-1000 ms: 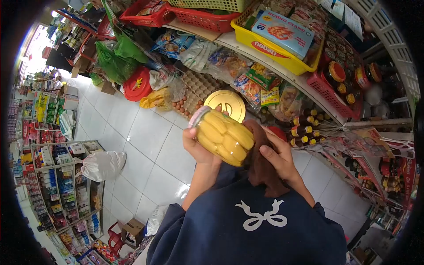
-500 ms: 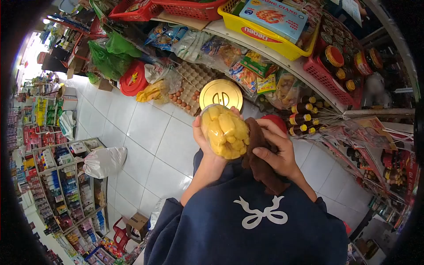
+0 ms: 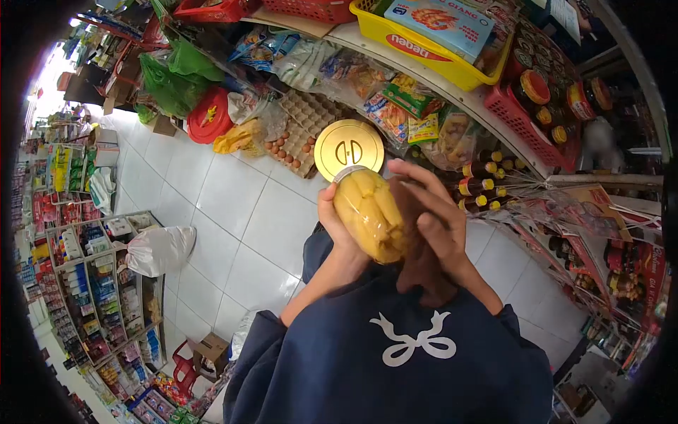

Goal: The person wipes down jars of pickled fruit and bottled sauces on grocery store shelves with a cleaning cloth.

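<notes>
A clear jar [image 3: 364, 208] packed with long yellow pieces is tilted in front of my chest. My left hand [image 3: 340, 230] is closed around its left side, with part of the hand hidden behind it. A dark brown cloth [image 3: 420, 265], smeared by motion, lies against the jar's right side and hangs down toward my shirt. My right hand [image 3: 441, 222] holds this cloth, its fingers partly spread over it and somewhat blurred. Just beyond the jar is a round gold lid [image 3: 349, 145], on top of a container.
Egg trays [image 3: 302, 124] with several eggs stand beyond the gold lid. A yellow basket [image 3: 431, 53] sits on the shelf above bagged snacks. Dark bottles [image 3: 477, 185] stand at right. A white bag [image 3: 161, 251] leans by the left shelves [image 3: 92, 283], on the tiled floor.
The jar has turned, its lower end swinging right toward the cloth. My right hand's fingers have lifted and spread, and the cloth has shifted along the jar. The view has moved slightly.
</notes>
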Motion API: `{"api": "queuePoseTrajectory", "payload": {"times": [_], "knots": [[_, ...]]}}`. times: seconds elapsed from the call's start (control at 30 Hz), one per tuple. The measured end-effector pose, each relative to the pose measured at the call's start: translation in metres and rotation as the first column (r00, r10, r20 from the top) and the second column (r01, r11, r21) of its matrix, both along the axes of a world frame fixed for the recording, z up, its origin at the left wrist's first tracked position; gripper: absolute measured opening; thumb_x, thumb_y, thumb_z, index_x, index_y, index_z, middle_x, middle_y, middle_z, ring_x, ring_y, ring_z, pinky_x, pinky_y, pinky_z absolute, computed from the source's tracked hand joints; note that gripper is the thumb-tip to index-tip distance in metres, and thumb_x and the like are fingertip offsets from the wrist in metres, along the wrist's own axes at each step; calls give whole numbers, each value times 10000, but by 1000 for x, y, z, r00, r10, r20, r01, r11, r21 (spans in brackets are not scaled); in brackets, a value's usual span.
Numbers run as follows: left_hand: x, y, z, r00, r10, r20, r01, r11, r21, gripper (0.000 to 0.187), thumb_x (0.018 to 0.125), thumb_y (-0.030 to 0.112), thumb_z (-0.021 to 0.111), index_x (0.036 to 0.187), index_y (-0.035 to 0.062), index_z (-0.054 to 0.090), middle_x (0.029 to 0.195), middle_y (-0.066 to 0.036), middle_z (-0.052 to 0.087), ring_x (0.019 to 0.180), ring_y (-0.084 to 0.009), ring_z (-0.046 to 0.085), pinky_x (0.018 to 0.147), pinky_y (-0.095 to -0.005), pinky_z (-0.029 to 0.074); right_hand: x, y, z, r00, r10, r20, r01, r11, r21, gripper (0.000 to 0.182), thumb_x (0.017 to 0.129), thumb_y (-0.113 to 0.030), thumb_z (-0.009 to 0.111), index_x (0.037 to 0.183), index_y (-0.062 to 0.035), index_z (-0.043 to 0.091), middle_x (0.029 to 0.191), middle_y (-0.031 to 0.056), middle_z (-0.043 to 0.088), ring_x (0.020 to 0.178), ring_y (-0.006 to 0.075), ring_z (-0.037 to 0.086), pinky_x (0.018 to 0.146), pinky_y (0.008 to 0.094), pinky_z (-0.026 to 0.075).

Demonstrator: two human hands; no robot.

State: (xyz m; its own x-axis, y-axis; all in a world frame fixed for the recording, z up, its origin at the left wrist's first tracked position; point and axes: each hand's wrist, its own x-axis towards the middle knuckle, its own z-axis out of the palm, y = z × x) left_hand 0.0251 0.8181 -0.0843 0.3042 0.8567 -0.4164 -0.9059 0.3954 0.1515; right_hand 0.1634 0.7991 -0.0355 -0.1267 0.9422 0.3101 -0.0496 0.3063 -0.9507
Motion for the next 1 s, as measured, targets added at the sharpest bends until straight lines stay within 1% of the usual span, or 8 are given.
{"api": "queuePoseTrajectory", "payload": {"times": [0.03, 0.13, 0.17, 0.23, 0.33, 0.4, 0.5, 1.0], "knots": [[2, 1, 15, 995, 19, -95, -23, 999, -47, 519, 727, 436, 423, 1014, 9, 487, 927, -159, 557, 830, -283, 550, 751, -371, 454, -1, -1, 6, 999, 2, -33, -5, 995, -98, 432, 856, -309, 428, 1105, 31, 519, 1254, 198, 391, 1150, 302, 385, 981, 393, 261], [-1, 4, 30, 956, 50, -289, -23, 995, 95, 540, 696, 406, 438, 1039, -9, 470, 941, -194, 552, 822, -294, 556, 744, -381, 457, -13, 0, 10, 977, -43, -208, -3, 977, -215, 462, 877, -307, 369, 1151, 52, 469, 1284, 186, 363, 1192, 267, 352, 1009, 358, 221], [-4, 5, 29, 945, 69, -318, -24, 989, 143, 545, 692, 396, 435, 1043, -19, 472, 941, -195, 555, 836, -295, 555, 752, -377, 454, -18, -2, 5, 958, -89, -272, 15, 965, -263, 465, 877, -304, 369, 1181, 40, 443, 1293, 179, 354, 1197, 264, 347, 1009, 359, 225], [-10, 6, 26, 922, 113, -370, -23, 971, 239, 557, 683, 376, 430, 1051, -40, 475, 940, -196, 560, 863, -297, 552, 767, -368, 448, -21, -9, -10, 844, -174, -507, -98, 880, -465, 486, 875, -312, 371, 1240, 8, 374, 1307, 165, 338, 1204, 258, 339, 1007, 361, 239], [-17, 8, 24, 870, 155, -469, 0, 950, 313, 615, 633, 366, 456, 1073, -63, 438, 942, -238, 544, 872, -331, 546, 775, -385, 448, -22, -20, -27, 663, -289, -691, -355, 690, -630, 494, 873, -321, 373, 1250, -2, 357, 1309, 162, 335, 1204, 258, 339, 1004, 363, 245], [-21, 8, 25, 822, 206, -531, -12, 938, 346, 638, 617, 352, 470, 1095, -67, 412, 955, -253, 536, 877, -339, 545, 779, -394, 447, -20, -23, -34, 599, -303, -741, -471, 616, -632, 500, 872, -326, 374, 1257, -9, 345, 1310, 160, 334, 1204, 258, 339, 1002, 365, 250], [-24, 9, 23, 786, 239, -570, -10, 927, 375, 659, 607, 338, 481, 1116, -69, 384, 974, -267, 526, 879, -347, 544, 786, -405, 445, -20, -23, -39, 558, -304, -772, -544, 568, -617, 510, 870, -334, 376, 1266, -18, 328, 1312, 157, 332, 1204, 258, 340, 999, 367, 256], [-37, 19, 23, 733, 228, -641, 54, 920, 388, 636, 631, 318, 478, 1122, -75, 384, 999, -273, 525, 889, -338, 556, 805, -397, 446, -21, -28, -44, 510, -266, -818, -650, 505, -569, 569, 859, -376, 386, 1315, -68, 241, 1321, 141, 320, 1205, 259, 342, 985, 379, 290]]}}
